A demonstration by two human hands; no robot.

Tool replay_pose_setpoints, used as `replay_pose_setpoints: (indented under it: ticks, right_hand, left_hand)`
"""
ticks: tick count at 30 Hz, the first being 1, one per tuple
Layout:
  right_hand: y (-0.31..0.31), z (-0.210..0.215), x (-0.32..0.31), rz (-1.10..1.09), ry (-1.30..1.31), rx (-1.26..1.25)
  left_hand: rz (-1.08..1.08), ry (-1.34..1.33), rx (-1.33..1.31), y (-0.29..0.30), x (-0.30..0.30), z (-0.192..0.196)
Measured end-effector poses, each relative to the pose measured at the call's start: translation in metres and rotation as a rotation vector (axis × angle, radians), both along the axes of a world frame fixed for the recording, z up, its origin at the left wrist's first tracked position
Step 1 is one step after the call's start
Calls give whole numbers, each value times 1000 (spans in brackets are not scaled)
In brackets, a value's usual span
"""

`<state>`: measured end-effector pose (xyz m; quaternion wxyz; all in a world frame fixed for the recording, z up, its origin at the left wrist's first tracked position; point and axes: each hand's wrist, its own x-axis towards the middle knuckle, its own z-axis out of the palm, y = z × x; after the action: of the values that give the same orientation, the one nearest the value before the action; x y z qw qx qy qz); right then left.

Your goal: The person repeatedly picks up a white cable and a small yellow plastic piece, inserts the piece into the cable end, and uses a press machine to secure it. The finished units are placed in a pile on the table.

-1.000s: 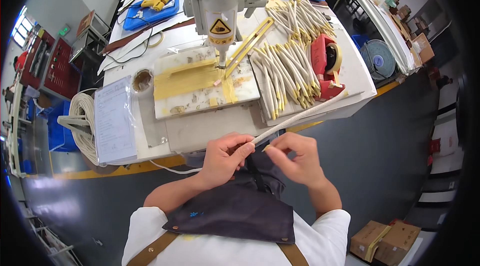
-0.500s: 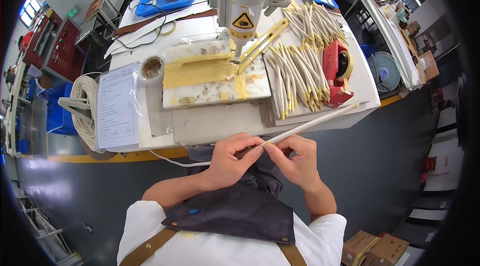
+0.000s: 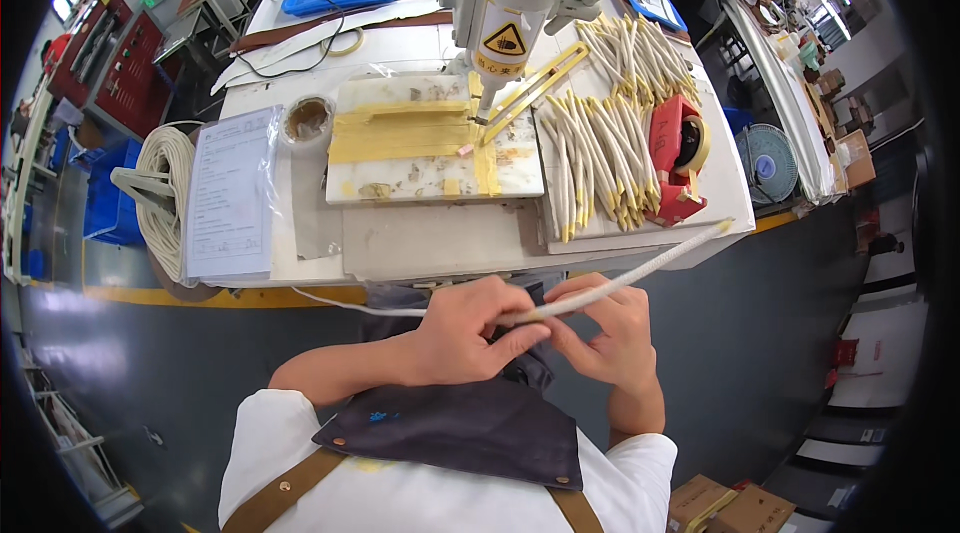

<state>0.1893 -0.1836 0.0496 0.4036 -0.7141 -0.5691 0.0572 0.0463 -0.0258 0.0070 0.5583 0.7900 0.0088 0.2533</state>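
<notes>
A white braided cord (image 3: 650, 268) lies slantwise across my hands just in front of the table edge. My left hand (image 3: 465, 333) is closed on it, thumb and fingers pinching near a yellowish taped spot (image 3: 537, 314). Loosely curled around the cord just right of that spot is my right hand (image 3: 615, 333), its thumb below and its fingers behind. The cord's free end, with a yellow tip (image 3: 725, 227), reaches up to the right. From my left hand a thinner-looking length (image 3: 345, 305) runs left toward the table edge.
On the table are a press (image 3: 505, 18), a taped marble slab (image 3: 400, 188), a pile of cut cords (image 3: 600, 158) with yellow tips and a red tape dispenser (image 3: 668, 138). Left lie a sleeved paper sheet (image 3: 235, 203), a tape roll (image 3: 306, 120) and a cord coil (image 3: 160, 203).
My hands have shifted slightly, and the left fingers now lie farther over the cord. My right hand's pinch has loosened. The cord's free end now bends upward more.
</notes>
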Motion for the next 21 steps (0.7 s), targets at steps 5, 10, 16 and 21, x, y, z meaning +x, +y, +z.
replay_pose_setpoints:
  ticks: [5,10,16,21]
  right_hand:
    - [3,-14,6,-15,46,76]
    - [10,-35,3,-67,91,178]
    - [11,-54,-5,-37,324,292]
    - [6,-71,0,131,788,294]
  left_hand:
    - [143,-245,317,-10,3,-14]
    - [-95,-17,-43,-6,0,-10]
    - [-717,499,-1065,15,0,-15]
    - [-779,677,-1244,17,3,-15]
